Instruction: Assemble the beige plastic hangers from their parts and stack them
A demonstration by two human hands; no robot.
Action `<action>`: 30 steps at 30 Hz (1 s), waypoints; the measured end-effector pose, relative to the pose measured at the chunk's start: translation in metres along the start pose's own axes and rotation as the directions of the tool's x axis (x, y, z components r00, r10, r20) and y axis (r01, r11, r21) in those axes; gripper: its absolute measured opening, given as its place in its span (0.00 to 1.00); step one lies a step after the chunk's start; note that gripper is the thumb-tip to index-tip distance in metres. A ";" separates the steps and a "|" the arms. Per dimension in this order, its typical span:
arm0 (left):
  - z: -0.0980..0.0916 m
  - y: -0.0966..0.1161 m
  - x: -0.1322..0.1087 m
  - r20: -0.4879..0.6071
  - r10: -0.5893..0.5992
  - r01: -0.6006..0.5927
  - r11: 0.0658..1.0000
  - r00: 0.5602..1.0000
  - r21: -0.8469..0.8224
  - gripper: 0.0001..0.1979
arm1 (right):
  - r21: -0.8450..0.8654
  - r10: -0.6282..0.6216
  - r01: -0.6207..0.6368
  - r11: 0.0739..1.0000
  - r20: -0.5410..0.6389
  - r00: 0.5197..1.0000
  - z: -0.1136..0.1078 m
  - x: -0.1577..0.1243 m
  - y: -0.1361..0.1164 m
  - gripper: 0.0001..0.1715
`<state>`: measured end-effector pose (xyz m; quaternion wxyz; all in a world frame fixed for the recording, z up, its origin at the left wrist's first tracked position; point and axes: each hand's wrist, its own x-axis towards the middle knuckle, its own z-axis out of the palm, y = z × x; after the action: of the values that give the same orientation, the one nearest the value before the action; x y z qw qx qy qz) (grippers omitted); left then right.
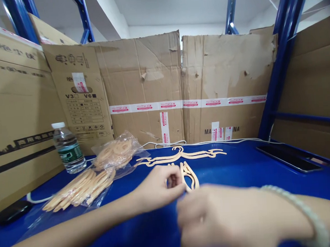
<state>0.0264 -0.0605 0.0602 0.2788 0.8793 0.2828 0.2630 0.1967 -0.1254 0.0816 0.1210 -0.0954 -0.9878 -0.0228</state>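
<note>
My left hand (160, 186) is closed, thumb and forefinger pinched at the side of a folded beige plastic clothes hanger (195, 179). Closer to me, my right hand (219, 216) is blurred, its fingers curled in at the near end of that hanger. What those fingers hold is hidden behind the hand. Just beyond both hands, opened-out beige hangers (194, 154) lie close together on the blue table (233, 167), their hooks pointing away from me.
At left lie a clear bag of beige rings (115, 152), a bag of folded hangers (77, 189), a water bottle (69, 148) and a black object (13, 212). A phone (288, 158) lies at right. Cardboard (143, 84) walls the back; a white cable (237, 140) runs along it.
</note>
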 end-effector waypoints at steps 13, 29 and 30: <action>-0.003 -0.065 -0.010 -0.185 -0.128 0.155 0.978 0.974 0.140 0.03 | -0.193 0.725 -0.754 0.628 -0.208 0.657 0.059 -0.114 0.152 0.22; 0.004 -0.067 -0.019 -0.256 -0.161 0.168 0.986 0.953 0.005 0.05 | -0.057 0.747 -0.770 0.636 -0.206 0.632 0.053 -0.118 0.150 0.08; 0.004 -0.067 -0.019 -0.265 -0.160 0.166 0.986 0.951 0.002 0.05 | -0.040 0.754 -0.775 0.630 -0.205 0.624 0.051 -0.118 0.150 0.07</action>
<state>-0.0081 -0.0285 0.0084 0.2489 0.8133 0.3922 0.3504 0.3261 0.0034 0.0062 0.1960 -0.5116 -0.8357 -0.0387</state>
